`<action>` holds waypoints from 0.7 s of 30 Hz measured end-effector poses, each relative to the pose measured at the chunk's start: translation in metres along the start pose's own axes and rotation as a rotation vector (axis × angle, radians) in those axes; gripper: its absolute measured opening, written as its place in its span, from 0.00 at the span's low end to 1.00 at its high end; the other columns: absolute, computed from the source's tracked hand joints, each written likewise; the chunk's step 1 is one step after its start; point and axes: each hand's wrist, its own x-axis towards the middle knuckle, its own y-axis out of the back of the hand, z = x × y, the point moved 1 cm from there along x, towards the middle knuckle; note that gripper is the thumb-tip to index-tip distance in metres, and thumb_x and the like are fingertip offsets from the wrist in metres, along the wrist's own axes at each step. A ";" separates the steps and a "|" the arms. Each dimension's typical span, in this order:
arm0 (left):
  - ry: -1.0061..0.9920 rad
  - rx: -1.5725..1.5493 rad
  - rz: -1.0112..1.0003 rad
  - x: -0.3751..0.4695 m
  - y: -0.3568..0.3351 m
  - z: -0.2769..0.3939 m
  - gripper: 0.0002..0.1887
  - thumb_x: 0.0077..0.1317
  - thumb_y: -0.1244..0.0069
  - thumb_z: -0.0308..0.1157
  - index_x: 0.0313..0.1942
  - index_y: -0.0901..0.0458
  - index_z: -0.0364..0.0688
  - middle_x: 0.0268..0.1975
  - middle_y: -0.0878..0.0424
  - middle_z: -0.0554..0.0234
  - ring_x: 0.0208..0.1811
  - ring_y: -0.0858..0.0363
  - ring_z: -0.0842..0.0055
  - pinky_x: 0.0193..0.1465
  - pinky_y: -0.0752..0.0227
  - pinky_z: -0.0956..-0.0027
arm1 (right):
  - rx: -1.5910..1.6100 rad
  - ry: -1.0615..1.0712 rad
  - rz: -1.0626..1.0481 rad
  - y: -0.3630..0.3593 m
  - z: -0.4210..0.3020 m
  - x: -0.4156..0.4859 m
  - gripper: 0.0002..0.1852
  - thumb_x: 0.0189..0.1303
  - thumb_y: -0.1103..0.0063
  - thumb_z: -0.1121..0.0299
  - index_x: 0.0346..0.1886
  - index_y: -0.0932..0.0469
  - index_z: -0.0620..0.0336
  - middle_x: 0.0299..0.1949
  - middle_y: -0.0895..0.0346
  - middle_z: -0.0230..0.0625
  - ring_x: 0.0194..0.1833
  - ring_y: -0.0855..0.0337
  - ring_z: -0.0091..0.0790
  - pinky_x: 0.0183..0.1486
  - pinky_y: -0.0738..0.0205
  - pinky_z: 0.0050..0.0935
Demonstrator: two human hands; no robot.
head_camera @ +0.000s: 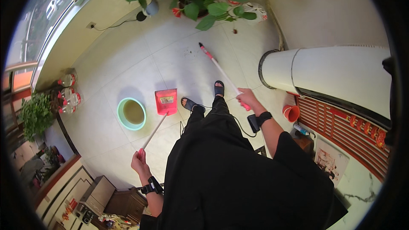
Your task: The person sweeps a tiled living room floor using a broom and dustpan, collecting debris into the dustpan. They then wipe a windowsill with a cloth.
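My left hand grips the pink handle end of a long-handled dustpan. The dustpan's red pan rests on the tiled floor to the left of my sandalled feet, with a pale patch on its inner face. In my right hand is a broom with a white shaft and pink grip. It slants forward, its dark head at the floor beyond my feet. A small scatter of dark debris lies just left of the broom head.
A mint-green basin of murky water stands left of the dustpan. Potted plants are ahead, and several plastic bottles line the left wall. To the right are a white floor-standing air conditioner and a red bucket.
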 end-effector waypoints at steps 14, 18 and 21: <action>0.010 -0.017 0.008 0.021 0.028 0.007 0.21 0.65 0.54 0.21 0.56 0.32 0.17 0.47 0.17 0.33 0.44 0.12 0.59 0.50 0.13 0.66 | -0.637 0.304 -0.029 -0.166 -0.053 0.096 0.19 0.49 0.47 0.70 0.45 0.20 0.66 0.41 0.19 0.63 0.45 0.16 0.60 0.46 0.22 0.49; 0.029 -0.034 0.039 0.026 0.024 0.004 0.20 0.65 0.54 0.21 0.55 0.30 0.18 0.46 0.17 0.34 0.44 0.12 0.58 0.50 0.13 0.65 | -0.633 0.240 -0.116 -0.163 -0.063 0.037 0.18 0.51 0.49 0.73 0.47 0.20 0.66 0.36 0.17 0.58 0.36 0.14 0.53 0.40 0.20 0.47; 0.045 -0.056 0.068 0.030 0.019 -0.003 0.19 0.65 0.54 0.20 0.54 0.30 0.17 0.46 0.16 0.34 0.44 0.12 0.58 0.49 0.13 0.65 | -0.525 0.193 -0.171 -0.125 -0.112 0.012 0.23 0.51 0.51 0.77 0.52 0.20 0.64 0.26 0.17 0.49 0.19 0.16 0.39 0.24 0.20 0.36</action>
